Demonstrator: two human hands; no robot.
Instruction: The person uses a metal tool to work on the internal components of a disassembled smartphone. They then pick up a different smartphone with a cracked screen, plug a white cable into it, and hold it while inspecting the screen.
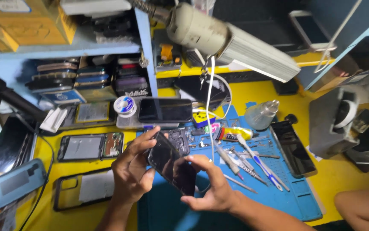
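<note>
your left hand grips the left edge of a dark smartphone, fingers curled round it with the thumb reaching over the top corner. your right hand pinches the phone's lower right side, thumb on the glass face, fingers behind. the phone is held tilted, clear of the surface, above the near left part of a blue work mat.

the desk is painted yellow and heavily loaded. the blue mat lies on it, and on the mat you have a row of screwdrivers and picks just right of your hands, a yellow glue tube, and a black phone lying face up near the mat's right edge. a clear dispenser bottle stands behind these. another black phone rests flat on a raised block beyond your hands, with a solder spool just beside it.

left of the mat, an opened phone and a dark phone case lie on the yellow surface; a blue-grey device sits at the near left edge.

a pale blue shelf unit rises behind the desk, its lower compartment stacked with phones and its upper board carrying cardboard boxes. a desk lamp with a white ribbed head hangs overhead. a grey machine stands at the right. another person's bare limb shows at the lower right corner.
</note>
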